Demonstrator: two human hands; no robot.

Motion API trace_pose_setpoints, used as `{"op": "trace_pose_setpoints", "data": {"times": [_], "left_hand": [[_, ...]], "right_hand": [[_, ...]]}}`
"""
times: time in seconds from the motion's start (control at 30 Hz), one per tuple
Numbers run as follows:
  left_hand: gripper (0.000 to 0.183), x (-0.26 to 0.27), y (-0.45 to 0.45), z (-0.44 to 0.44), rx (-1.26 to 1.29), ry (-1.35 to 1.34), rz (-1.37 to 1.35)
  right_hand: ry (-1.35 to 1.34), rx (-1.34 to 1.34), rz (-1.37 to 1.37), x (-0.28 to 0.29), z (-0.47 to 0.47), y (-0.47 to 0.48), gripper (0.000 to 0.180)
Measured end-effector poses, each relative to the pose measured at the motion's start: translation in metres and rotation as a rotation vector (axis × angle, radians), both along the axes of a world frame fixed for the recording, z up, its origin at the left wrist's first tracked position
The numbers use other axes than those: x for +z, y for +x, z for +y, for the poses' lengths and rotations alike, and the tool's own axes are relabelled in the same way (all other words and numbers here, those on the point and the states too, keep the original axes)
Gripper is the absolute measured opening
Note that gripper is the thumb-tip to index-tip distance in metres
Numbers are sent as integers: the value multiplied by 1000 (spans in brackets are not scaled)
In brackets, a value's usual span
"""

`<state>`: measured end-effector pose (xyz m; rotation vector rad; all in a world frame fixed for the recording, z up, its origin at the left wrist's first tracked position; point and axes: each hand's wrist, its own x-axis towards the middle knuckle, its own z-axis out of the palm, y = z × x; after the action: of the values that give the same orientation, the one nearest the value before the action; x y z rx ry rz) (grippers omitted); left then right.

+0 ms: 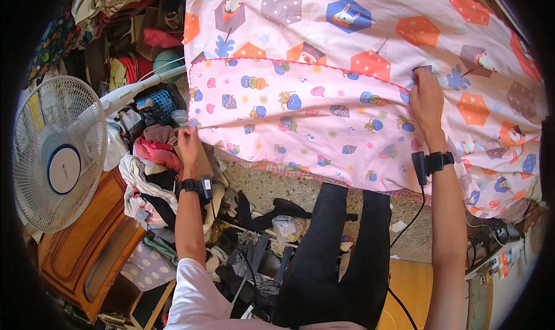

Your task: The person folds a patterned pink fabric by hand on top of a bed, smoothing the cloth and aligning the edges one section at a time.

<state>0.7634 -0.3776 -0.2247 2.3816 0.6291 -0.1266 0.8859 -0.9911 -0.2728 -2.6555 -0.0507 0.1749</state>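
Note:
A pink printed cloth point(303, 108) with small sea-creature patterns lies in front of me, its far edge trimmed in red. Beneath and beyond it spreads a pink bedsheet point(390, 9) with hexagon and rabbit prints. My left hand point(189, 144) pinches the cloth's left edge near its lower left corner. Farther right, my right hand point(426, 100) grips the cloth by its upper right part, fingertips on the red-trimmed edge. Shallow wrinkles run across the cloth between both hands. Each wrist wears a black strap with a small cabled device.
A white fan point(60, 154) stands at the left, beside heaped clothes point(151, 174) and a wooden panelled cabinet point(86, 243). Clothing and a clear plastic bag point(286, 228) litter the floor by my legs. Loose cables point(407, 226) hang at the right.

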Motion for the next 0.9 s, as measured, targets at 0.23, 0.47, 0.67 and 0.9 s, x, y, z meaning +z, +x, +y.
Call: {"op": "trace_pose_setpoints", "data": {"times": [0.23, 0.47, 0.67, 0.9], "left_hand": [[21, -2, -10, 3, 125, 44, -173], [24, -14, -44, 49, 342, -166, 87], [20, -6, -71, 35, 467, -419, 345], [19, -22, -103, 83, 375, -299, 237]], "right_hand": [[-27, -69, 20, 4, 20, -40, 43], [-40, -26, 13, 19, 39, -60, 55], [-93, -12, 70, 27, 21, -108, 54], [-100, -62, -28, 20, -31, -88, 18]]}}
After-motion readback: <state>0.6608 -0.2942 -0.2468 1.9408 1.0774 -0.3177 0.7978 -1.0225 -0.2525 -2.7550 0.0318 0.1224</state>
